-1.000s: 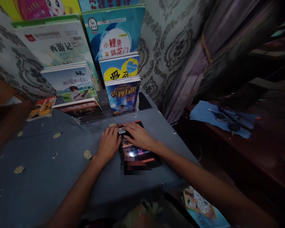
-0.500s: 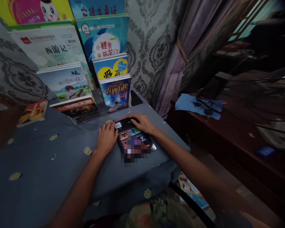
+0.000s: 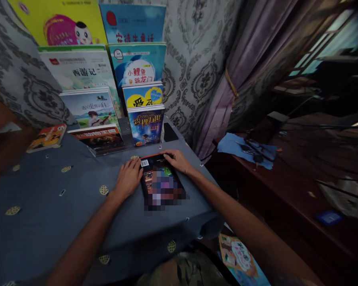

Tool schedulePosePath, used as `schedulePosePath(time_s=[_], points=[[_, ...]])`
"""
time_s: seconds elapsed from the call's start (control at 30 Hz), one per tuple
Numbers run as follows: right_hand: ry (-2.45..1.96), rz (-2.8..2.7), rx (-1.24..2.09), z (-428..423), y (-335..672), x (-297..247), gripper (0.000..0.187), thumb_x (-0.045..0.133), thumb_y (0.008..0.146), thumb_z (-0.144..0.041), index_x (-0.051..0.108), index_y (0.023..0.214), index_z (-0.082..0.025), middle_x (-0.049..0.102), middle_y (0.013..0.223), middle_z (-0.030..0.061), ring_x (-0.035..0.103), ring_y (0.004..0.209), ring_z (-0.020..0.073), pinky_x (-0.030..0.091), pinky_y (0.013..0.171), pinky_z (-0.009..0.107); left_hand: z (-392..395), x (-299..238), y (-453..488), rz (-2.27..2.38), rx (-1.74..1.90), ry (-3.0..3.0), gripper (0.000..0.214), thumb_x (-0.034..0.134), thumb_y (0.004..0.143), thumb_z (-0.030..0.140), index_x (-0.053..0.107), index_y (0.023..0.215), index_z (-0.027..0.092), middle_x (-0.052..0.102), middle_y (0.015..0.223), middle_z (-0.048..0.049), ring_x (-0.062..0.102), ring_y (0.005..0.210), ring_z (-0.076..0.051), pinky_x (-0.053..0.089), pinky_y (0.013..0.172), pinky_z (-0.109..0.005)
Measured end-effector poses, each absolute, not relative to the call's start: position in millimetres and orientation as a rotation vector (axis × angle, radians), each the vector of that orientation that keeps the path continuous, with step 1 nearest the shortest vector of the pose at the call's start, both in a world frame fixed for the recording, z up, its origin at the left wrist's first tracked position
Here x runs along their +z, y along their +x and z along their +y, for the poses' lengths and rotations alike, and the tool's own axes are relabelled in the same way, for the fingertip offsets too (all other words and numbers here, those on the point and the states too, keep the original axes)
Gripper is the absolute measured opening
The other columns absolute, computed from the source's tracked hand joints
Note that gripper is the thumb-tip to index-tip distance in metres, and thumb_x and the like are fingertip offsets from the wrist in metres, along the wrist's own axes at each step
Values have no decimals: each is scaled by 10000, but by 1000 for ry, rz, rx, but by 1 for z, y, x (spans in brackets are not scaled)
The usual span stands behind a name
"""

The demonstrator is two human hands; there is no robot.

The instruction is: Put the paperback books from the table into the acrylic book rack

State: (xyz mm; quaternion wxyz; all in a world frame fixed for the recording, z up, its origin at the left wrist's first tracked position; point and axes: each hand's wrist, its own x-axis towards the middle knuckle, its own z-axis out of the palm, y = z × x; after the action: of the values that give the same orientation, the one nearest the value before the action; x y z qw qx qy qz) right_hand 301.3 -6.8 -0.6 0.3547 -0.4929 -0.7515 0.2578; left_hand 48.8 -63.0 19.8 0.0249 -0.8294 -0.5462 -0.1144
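Note:
A dark book with a red edge (image 3: 158, 175) lies flat on the grey cloth-covered table (image 3: 47, 206). My left hand (image 3: 129, 177) rests along the book's left edge, fingers curled onto the cover near its barcode sticker. My right hand (image 3: 178, 160) grips the book's far right corner, fingers bent over the top edge. Just beyond the book stands a tiered display of children's books (image 3: 107, 91), its nearest one a blue starry book (image 3: 145, 124).
A small orange book (image 3: 47, 136) lies at the table's back left. A patterned wall and a purple curtain (image 3: 226, 83) stand behind. To the right is a dark wooden desk (image 3: 286, 178) with a blue cloth (image 3: 238, 145). Another book (image 3: 241, 260) lies on the floor.
My right hand slid from the middle of the cover to the book's far right corner, uncovering the cover. The left hand stayed at the left edge. The view shifted.

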Motion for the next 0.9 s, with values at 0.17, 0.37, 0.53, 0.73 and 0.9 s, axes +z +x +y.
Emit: schedulePosePath(time_s=[0.17, 0.37, 0.53, 0.73, 0.9], points=[[-1133, -1829, 800, 3, 308, -7, 259, 522, 935, -213, 752, 1050, -188, 781, 1090, 72, 718, 1034, 215, 535, 962, 373, -65, 21, 51, -1693, -337, -2546, 416, 424, 1009, 255, 560, 1392, 168, 554, 1484, -126, 539, 1336, -284, 471, 1061, -471], [-1174, -1821, 721, 5, 304, -7, 289, 508, 942, -194, 737, 1118, -183, 789, 1040, 78, 718, 1000, 211, 534, 933, 372, -68, 20, 56, -1706, -299, -2507, 430, 393, 1006, 202, 549, 1406, 166, 539, 1496, -139, 500, 1395, -260, 467, 1088, -452], [-1252, -1844, 638, -5, 303, 8, 297, 512, 936, -188, 745, 1120, -194, 799, 971, 56, 718, 918, 209, 531, 857, 344, -64, 22, 53, -1662, -223, -2511, 458, 334, 1020, 193, 520, 1439, 176, 524, 1513, -125, 447, 1435, -252, 446, 1110, -453], [-1269, -1838, 679, -21, 296, 18, 248, 525, 954, -254, 756, 973, -167, 781, 775, 33, 694, 736, 183, 490, 714, 281, -51, 39, 47, -1665, -4, -2491, 497, 376, 977, 145, 509, 1449, 228, 570, 1403, -146, 546, 1260, -289, 499, 992, -471], [-1220, -1884, 726, -31, 288, 20, 302, 514, 955, -246, 736, 771, -158, 751, 693, 10, 622, 612, 135, 427, 630, 240, -53, 49, 62, -1660, 79, -2433, 442, 374, 982, 138, 549, 1388, 143, 600, 1247, -165, 563, 1150, -289, 496, 935, -418]])
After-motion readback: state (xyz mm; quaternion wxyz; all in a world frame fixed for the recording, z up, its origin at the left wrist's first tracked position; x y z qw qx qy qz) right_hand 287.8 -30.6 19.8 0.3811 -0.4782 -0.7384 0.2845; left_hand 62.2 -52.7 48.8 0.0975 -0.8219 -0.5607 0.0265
